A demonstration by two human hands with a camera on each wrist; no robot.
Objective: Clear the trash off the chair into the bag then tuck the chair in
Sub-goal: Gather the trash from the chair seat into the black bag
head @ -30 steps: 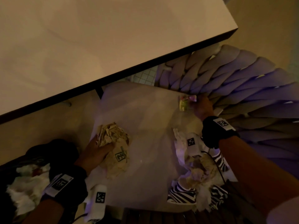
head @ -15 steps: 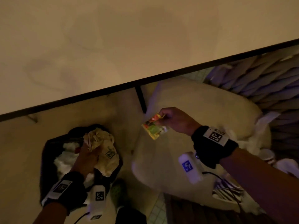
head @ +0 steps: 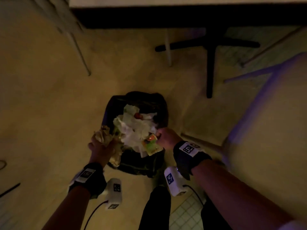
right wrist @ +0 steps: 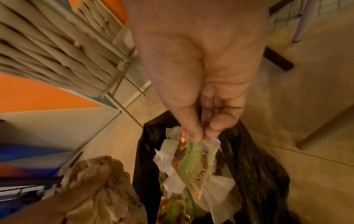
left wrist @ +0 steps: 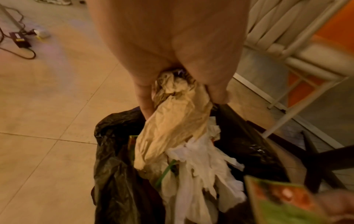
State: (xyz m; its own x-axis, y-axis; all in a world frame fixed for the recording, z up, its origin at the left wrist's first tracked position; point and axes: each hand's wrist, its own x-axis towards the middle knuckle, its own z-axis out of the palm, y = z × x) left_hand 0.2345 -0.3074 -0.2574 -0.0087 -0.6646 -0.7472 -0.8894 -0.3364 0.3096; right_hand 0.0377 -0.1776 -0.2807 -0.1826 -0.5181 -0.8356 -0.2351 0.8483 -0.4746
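Note:
A black trash bag (head: 146, 103) stands open on the floor, stuffed with white napkins (head: 136, 128). My left hand (head: 101, 146) grips a crumpled brown paper bag (head: 106, 135) at the bag's left rim; in the left wrist view the brown paper (left wrist: 172, 125) hangs from my fingers over the black bag (left wrist: 114, 174). My right hand (head: 164, 136) pinches a green and orange wrapper (head: 151, 143) over the bag's right side. The right wrist view shows thumb and fingers pinching the wrapper (right wrist: 197, 163) above the napkins. The chair (head: 265, 146) is at the right edge.
A dark table edge (head: 182, 17) runs along the top, with its black cross base (head: 209, 47) on the floor behind the bag. Thin white chair legs (head: 79, 52) stand at the upper left. My dark trouser leg (head: 156, 208) is just below the bag.
Both hands have swung from the chair seat over to the trash bag. The view has turned from the chair down to the bag; the left hand's paper bag and the right hand's wrapper now hang over it.

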